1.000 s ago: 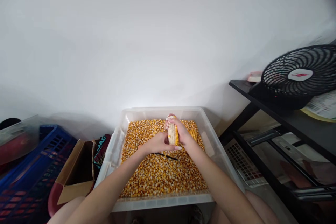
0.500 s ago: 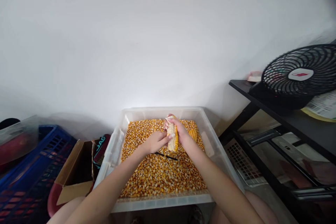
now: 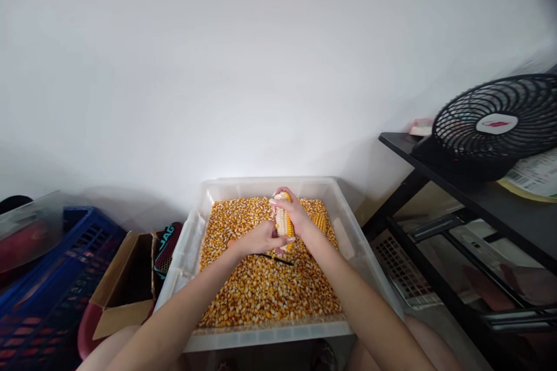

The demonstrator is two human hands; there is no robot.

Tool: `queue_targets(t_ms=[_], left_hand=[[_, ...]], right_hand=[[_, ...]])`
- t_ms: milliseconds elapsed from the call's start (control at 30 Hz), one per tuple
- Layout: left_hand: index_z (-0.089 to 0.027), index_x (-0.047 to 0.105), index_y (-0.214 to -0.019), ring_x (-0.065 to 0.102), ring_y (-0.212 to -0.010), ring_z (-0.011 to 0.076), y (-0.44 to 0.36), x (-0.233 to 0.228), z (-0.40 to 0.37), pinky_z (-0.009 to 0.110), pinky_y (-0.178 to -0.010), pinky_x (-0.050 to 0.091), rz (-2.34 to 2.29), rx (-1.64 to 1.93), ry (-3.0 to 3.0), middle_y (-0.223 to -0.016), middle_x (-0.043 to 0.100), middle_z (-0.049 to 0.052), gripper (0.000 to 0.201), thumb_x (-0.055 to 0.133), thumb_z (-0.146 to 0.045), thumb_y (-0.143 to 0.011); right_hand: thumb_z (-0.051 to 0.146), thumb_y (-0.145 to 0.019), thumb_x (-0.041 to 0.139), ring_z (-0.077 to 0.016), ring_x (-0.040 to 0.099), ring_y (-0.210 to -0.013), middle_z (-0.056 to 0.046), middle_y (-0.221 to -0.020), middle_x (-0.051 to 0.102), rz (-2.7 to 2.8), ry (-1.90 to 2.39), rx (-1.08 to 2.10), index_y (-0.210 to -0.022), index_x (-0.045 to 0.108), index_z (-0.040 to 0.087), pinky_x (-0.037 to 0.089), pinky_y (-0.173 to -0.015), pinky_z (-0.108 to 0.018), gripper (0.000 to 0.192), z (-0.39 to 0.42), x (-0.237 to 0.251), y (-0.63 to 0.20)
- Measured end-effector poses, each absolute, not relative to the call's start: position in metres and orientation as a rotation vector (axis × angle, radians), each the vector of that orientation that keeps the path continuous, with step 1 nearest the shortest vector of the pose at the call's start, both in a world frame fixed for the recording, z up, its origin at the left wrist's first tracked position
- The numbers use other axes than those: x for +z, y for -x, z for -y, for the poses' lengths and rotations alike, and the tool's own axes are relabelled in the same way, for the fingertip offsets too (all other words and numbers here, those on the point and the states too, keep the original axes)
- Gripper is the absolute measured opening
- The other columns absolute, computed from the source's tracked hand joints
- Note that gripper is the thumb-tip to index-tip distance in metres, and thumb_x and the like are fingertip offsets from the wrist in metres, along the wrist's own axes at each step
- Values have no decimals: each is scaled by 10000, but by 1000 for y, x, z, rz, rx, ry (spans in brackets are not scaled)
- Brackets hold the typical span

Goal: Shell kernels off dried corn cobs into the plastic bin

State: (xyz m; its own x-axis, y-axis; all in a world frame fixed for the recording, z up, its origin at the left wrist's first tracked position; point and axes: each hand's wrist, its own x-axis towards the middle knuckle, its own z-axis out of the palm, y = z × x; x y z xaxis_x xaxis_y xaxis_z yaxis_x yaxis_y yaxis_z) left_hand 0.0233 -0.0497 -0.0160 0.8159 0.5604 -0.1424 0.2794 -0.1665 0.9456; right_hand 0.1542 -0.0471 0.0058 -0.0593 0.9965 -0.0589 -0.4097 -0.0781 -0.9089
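Note:
Both hands grip one corn cob, partly bare and pale on its left side, with yellow kernels along the right. My right hand wraps round its upper part. My left hand is closed on the lower end, its thumb laid across the cob. Beneath them, loose corn kernels fill a clear plastic bin. Another corn cob lies on the kernels just right of my right hand. A thin black tool rests on the kernels below my left hand, partly hidden, with a bit of orange near the wrist.
A cardboard box in a red tub and a blue crate stand left of the bin. To the right is a black shelf carrying a black fan. The white wall rises behind the bin.
The cob has turned in my hands, showing more yellow kernels. My left thumb has moved down to its lower end, and my right thumb now lies across the upper part.

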Motion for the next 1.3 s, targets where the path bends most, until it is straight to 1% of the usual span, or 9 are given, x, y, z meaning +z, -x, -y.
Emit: queue_targets(t_ms=[167, 300, 433, 533, 700, 867, 1033, 1167, 1300], left_hand=[[-108, 591, -838, 580, -632, 147, -26, -15, 49, 247, -595, 457, -667, 277, -1796, -721, 619, 39, 420, 604, -512, -728], [-115, 590, -890, 520, -641, 136, -26, -15, 44, 236, -589, 410, -891, 484, -1863, -746, 596, 23, 456, 673, -497, -655], [-137, 555, -715, 394, -535, 97, -21, -13, 40, 216, -492, 311, -866, 299, -1994, -585, 456, -35, 406, 672, -518, -636], [-146, 519, -664, 348, -516, 87, -20, -13, 41, 215, -467, 276, -785, 216, -2000, -562, 397, -45, 406, 649, -530, -654], [-131, 547, -744, 392, -557, 96, -21, -11, 43, 215, -504, 329, -630, 212, -1946, -623, 453, -24, 365, 625, -484, -696], [-136, 537, -729, 408, -535, 86, -18, -7, 42, 205, -495, 350, -596, 167, -1892, -614, 472, -28, 329, 655, -439, -687], [-117, 587, -821, 554, -605, 136, -16, -7, 41, 260, -595, 461, -508, 28, -1721, -740, 605, 49, 389, 606, -496, -733], [-127, 577, -861, 539, -694, 144, -15, -4, 40, 253, -642, 440, -535, 135, -1796, -786, 594, 31, 401, 675, -466, -669], [-130, 561, -799, 459, -593, 116, -17, -8, 38, 229, -543, 363, -770, 256, -1889, -670, 527, -10, 408, 681, -484, -635]], right_hand=[[312, -587, 707, -103, 474, -460, 83, -554, 504, 904, 973, 1367, -798, 486, 244, 362, -421, -209, 313, 50, 10, -151], [392, -638, 693, -113, 511, -503, 72, -593, 538, 962, 976, 1324, -823, 496, 253, 384, -457, -216, 304, 50, 7, -147], [391, -614, 715, -117, 505, -476, 74, -539, 536, 903, 946, 1386, -748, 469, 237, 388, -461, -224, 320, 47, 0, -147], [382, -618, 713, -105, 458, -423, 80, -488, 511, 875, 955, 1372, -754, 491, 235, 351, -429, -216, 299, 46, -2, -148], [312, -617, 694, -99, 428, -399, 84, -470, 497, 890, 937, 1410, -819, 537, 242, 325, -409, -211, 265, 46, -2, -148], [270, -606, 675, -99, 433, -394, 77, -462, 492, 888, 912, 1455, -737, 534, 224, 332, -402, -214, 197, 45, -4, -148], [262, -602, 662, -108, 431, -381, 82, -434, 481, 911, 864, 1518, -748, 530, 228, 331, -392, -217, 200, 45, -4, -149], [277, -616, 647, -109, 438, -386, 80, -443, 495, 885, 867, 1453, -765, 542, 225, 341, -411, -224, 190, 44, -3, -148], [293, -621, 655, -106, 484, -456, 66, -530, 540, 873, 921, 1311, -745, 562, 213, 370, -474, -228, 175, 44, -4, -144]])
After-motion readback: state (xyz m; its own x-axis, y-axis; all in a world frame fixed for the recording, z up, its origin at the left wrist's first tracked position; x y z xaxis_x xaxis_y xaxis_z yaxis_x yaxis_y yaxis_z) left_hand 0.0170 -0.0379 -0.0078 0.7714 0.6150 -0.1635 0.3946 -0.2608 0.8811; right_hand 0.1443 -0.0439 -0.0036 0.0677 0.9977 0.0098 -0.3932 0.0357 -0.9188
